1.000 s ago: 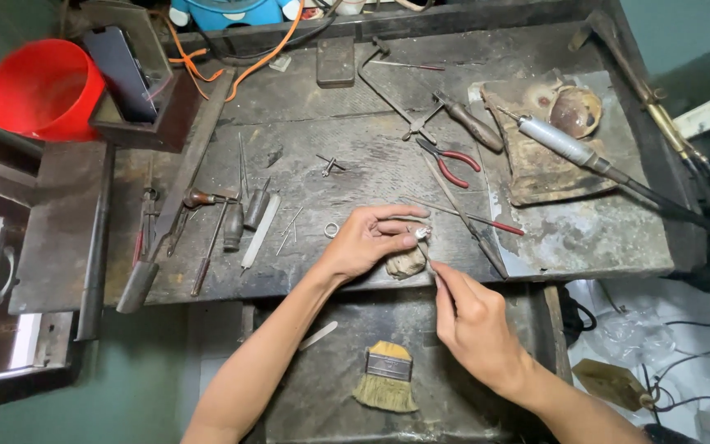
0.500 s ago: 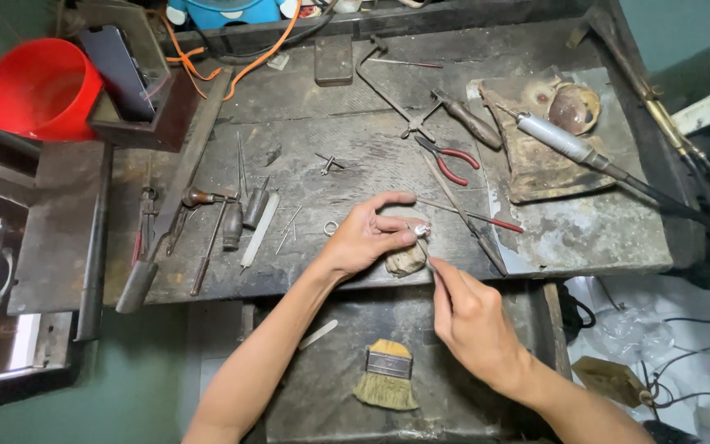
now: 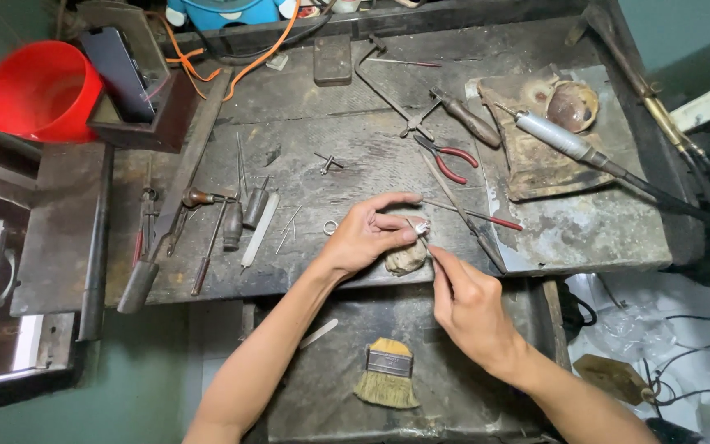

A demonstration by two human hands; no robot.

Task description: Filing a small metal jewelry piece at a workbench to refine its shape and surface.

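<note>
The left hand (image 3: 365, 237) pinches a small silvery piece (image 3: 421, 226) against the pale wooden peg (image 3: 406, 258) at the tabletop (image 3: 330, 189) edge. Just right of the peg, the right hand (image 3: 468, 304) grips a thin tool (image 3: 427, 249), its long axis slanting up-left toward the piece, nearly touching it.

Bare bench (image 3: 355, 177) beyond pliers (image 3: 451, 161)

Small metalworking or jeweller's workshop. Evidence: scarred, soot-dark workbench (image 3: 355, 156) with a pull-out tray beneath; red-handled pliers (image 3: 447, 158); frame saw (image 3: 404, 90); files and gravers (image 3: 232, 218) laid in a row; rotary handpiece (image 3: 556, 138) on a charred soldering pad (image 3: 536, 168); bench brush (image 3: 388, 374); red plastic bucket (image 3: 39, 90).
</note>
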